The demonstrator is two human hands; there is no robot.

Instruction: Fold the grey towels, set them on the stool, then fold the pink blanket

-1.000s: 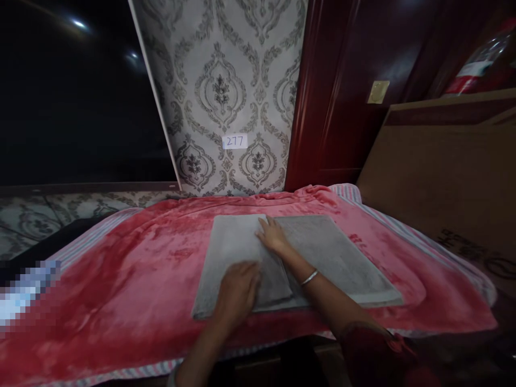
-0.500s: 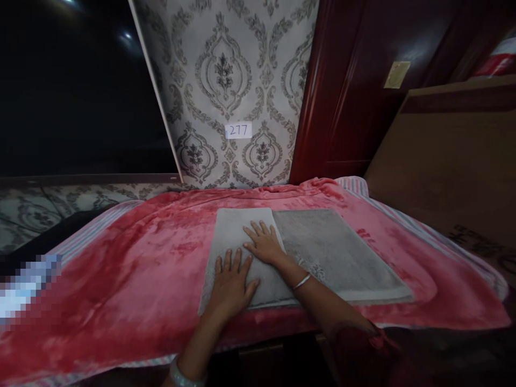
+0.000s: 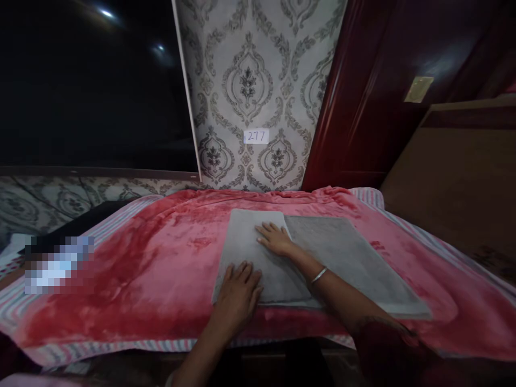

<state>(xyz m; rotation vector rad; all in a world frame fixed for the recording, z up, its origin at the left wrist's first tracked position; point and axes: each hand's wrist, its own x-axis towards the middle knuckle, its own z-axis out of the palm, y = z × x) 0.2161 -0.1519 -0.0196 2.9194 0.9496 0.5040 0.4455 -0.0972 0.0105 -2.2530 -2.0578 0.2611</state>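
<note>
A grey towel (image 3: 338,252) lies spread on a pink blanket (image 3: 173,269). Its left part is folded over to the right, making a paler layer (image 3: 250,236) on top. My right hand (image 3: 276,239) rests flat on the upper part of this layer, fingers stretched toward the left. Near the layer's lower left corner is my left hand (image 3: 237,295), palm down with fingers extended and slightly apart. Neither hand grips anything.
Behind the blanket is a patterned wall with a paper label (image 3: 256,136) reading 277. A dark screen (image 3: 92,91) stands at left. To the right are a dark red wood panel (image 3: 363,97) and a large cardboard box (image 3: 455,161).
The view has shifted, so the scene sits farther right. My left hand has slid nearer the towel's front edge. My right hand stays flat on the folded layer.
</note>
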